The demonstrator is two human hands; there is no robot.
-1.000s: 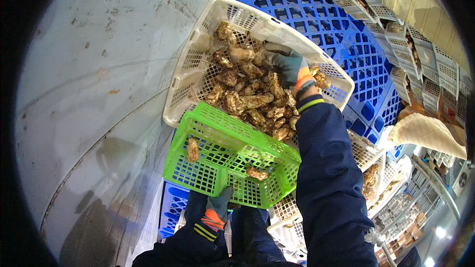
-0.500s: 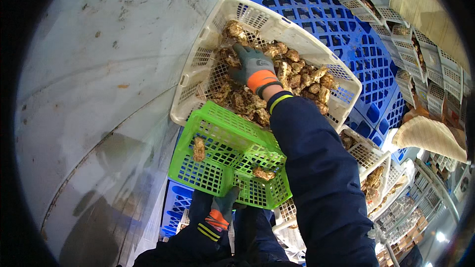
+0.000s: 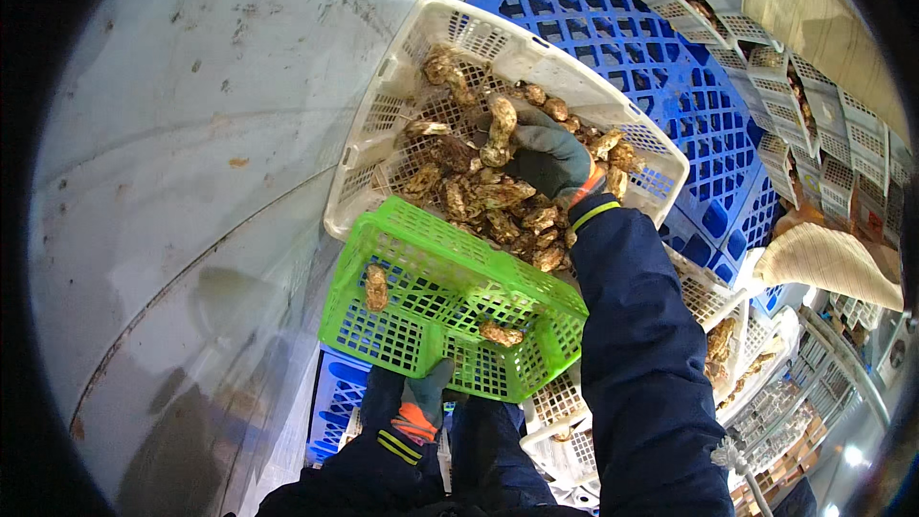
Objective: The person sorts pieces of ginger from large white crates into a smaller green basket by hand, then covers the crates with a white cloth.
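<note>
**Oyster coming up out of the white crate**

An oyster (image 3: 499,129) is standing upright above the heap in the white crate (image 3: 383,124), pinched at its lower end by the right hand (image 3: 548,158), whose gloved fingers are closing around it. The shell is sticking out past the fingertips, so a wet glove could be letting it slip back into the pile. The left hand (image 3: 423,400) is gripping the near rim of the green basket (image 3: 421,325), which is tilting and holding two oysters; a loose hold could be tipping it.
</note>
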